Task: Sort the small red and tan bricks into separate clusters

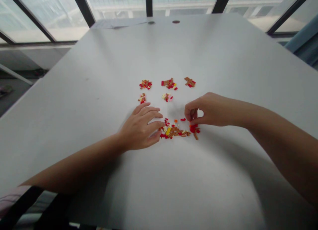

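Note:
A loose pile of small toy building bricks [175, 132], brown, red, yellow and orange, lies on the white table in front of me. My left hand [142, 128] rests at the pile's left edge, fingers spread and pointing right, with thumb and fingertips close to the pieces. Over the right end of the pile, my right hand [202, 111] has its thumb and fingers pinched together just above some red bricks [194, 128]. Whatever is between those fingertips is too small to make out. A yellow brick [168, 131] stands out in the pile.
Beyond my hands sit sorted heaps of bricks: a mixed heap [145, 84], a brown and red heap [169, 84], a brown heap [190, 82], and two nearer small heaps [142, 98] [167, 97]. Windows border the white table [159, 51] at the back.

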Tool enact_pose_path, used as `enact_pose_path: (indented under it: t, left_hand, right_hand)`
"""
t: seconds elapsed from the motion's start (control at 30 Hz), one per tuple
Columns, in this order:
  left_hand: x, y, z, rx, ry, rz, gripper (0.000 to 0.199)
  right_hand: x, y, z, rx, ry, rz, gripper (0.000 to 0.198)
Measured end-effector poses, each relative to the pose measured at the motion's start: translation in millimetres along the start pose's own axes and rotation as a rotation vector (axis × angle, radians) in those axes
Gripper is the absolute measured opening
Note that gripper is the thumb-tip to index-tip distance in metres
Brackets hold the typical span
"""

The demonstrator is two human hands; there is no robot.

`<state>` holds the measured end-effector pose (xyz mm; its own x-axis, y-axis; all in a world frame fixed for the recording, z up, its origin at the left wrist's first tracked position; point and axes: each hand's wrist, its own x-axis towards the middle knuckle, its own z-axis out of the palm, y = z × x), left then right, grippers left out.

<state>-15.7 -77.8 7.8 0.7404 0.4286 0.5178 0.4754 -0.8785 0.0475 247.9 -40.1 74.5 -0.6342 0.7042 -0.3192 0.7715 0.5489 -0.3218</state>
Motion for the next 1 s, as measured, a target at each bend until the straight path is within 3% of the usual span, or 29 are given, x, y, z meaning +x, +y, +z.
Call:
enact_pose_path:
  t: [0.2, 0.5, 1.0]
  left_hand:
    - [1, 0, 2, -0.003, 0.004, 0.000, 0.012]
    - [3, -2, 2, 0.000, 0.007, 0.005, 0.012]
    - [6, -2, -1, 0.002, 0.009, 0.013, 0.013]
  right_hand:
    - [-1, 4, 3, -0.043, 0.053, 0.013, 0.013]
    - [-1, 1, 3, 0.045, -0.027, 0.032, 0.018]
    - [-2, -12, 3, 0.047, -0.028, -0.016, 0.021]
